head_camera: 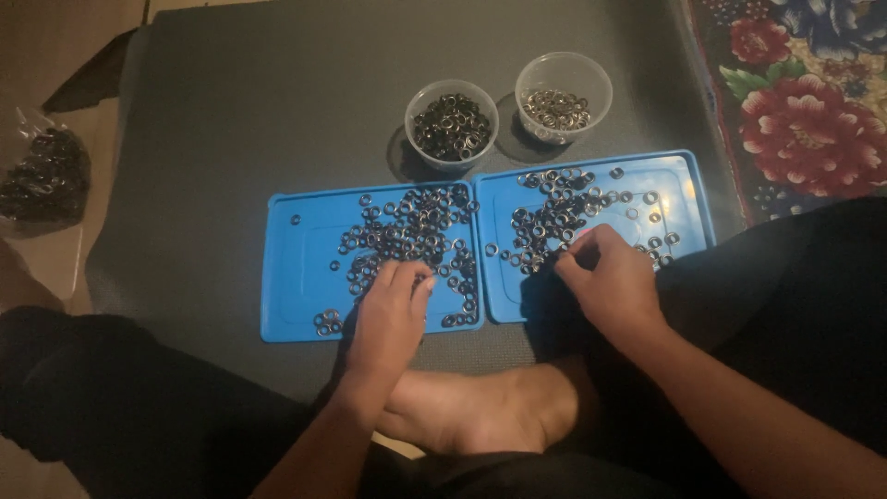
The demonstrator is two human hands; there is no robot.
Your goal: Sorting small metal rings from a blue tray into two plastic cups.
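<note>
Bare foot (480, 411), left hand (388, 319) on rings (411, 231), right hand (610, 277) pinching rings

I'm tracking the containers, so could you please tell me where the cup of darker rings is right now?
In the head view, the cup of darker rings stands on the grey mat just beyond the left blue tray, immediately left of the cup of lighter rings.

Single head-worn view, looking steeply down from close above, facing forward over the lap, floor-level scene
</note>
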